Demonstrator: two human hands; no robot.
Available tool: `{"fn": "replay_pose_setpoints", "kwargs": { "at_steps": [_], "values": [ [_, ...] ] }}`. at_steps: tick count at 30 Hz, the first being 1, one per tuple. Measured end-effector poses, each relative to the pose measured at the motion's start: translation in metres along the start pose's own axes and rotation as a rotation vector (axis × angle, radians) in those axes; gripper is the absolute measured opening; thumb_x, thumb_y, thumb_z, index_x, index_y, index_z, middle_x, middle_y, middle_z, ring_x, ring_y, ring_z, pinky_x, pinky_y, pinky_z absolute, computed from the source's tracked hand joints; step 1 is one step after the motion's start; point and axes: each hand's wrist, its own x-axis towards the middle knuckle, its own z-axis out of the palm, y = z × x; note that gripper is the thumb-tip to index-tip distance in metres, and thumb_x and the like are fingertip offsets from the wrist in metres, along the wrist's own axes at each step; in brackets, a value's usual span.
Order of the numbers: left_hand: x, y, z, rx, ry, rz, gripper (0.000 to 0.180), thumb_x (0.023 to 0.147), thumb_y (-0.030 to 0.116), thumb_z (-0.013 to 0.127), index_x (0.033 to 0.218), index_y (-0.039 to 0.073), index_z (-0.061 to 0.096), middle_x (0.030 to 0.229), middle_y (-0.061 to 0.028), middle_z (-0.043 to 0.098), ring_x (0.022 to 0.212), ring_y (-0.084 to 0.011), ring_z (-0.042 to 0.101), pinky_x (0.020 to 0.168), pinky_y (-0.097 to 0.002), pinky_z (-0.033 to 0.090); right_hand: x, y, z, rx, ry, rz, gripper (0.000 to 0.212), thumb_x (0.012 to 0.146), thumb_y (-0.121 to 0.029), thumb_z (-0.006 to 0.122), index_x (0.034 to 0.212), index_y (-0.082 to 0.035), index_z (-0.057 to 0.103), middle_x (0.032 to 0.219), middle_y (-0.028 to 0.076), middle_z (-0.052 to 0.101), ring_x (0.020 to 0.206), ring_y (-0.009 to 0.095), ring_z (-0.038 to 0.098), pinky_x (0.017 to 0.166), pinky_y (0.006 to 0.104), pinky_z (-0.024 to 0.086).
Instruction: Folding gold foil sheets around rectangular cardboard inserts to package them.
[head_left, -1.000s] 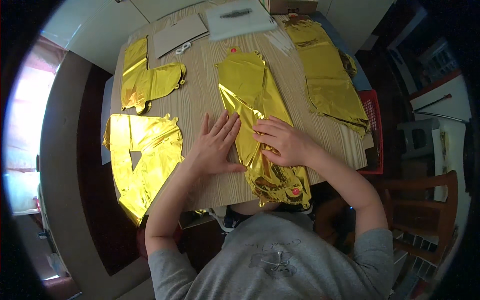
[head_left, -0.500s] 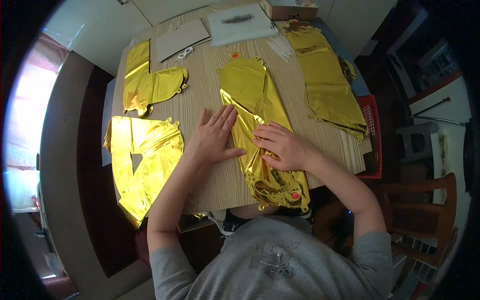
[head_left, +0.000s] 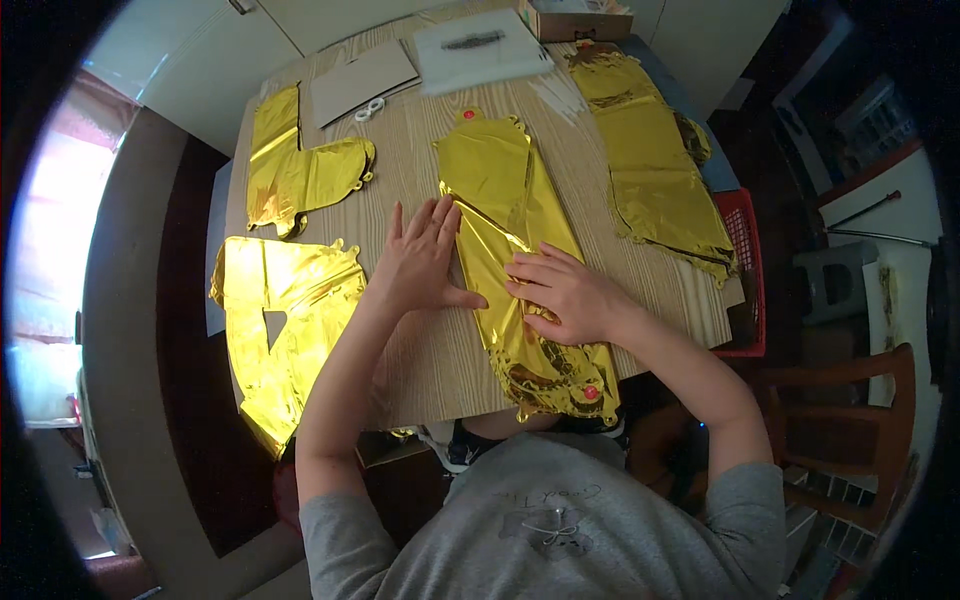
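A gold foil balloon [head_left: 485, 165], flat and folded into a long strip, lies down the middle of the wooden table with its near end at the front edge. One red round spot shows near each end of it. My left hand [head_left: 420, 262] rests along its left edge, fingers spread and thumb reaching onto the foil. On the right part of the strip lies my right hand [head_left: 560, 295], palm down with slightly bent fingers on the creased foil. Neither hand grips anything that I can see.
More flat gold foil balloons lie at the far left [head_left: 290, 165], near left [head_left: 300, 300] and right [head_left: 650, 150]. Beyond are grey card [head_left: 362, 82], a white roll of tape [head_left: 369, 109], a clear plastic bag [head_left: 485, 65], white sticks [head_left: 560, 100] and a cardboard box [head_left: 580, 24]. A red basket [head_left: 742, 270] stands at right.
My left hand has shifted slightly away from me and to the left along the balloon's edge. The right hand stays nearly in place on the foil.
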Motion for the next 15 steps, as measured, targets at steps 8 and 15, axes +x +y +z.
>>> {"fn": "replay_pose_setpoints", "kwargs": {
  "at_steps": [8,15],
  "values": [
    [0.021,-0.017,0.005,0.011,0.014,-0.089,0.131,0.06,0.087,0.057,0.147,-0.004,0.024,0.152,-0.0213,0.03,0.144,-0.0335,0.024,0.115,-0.0603,0.012,-0.001,0.0,0.0,0.014,-0.009,0.005,0.044,0.082,-0.026,0.065,0.121,-0.005,0.062,0.128,0.013,0.056,0.13,0.026,0.046,0.114,0.0474,0.03],
    [0.024,-0.023,0.017,-0.092,0.057,-0.13,0.127,0.062,0.086,0.057,0.147,-0.004,0.025,0.153,-0.0216,0.027,0.146,-0.0336,0.019,0.114,-0.0603,0.013,0.0,0.002,-0.001,0.053,-0.021,0.013,0.047,0.084,-0.028,0.065,0.125,-0.007,0.059,0.131,0.014,0.055,0.131,0.027,0.045,0.113,0.0485,0.03]
  ]
}}
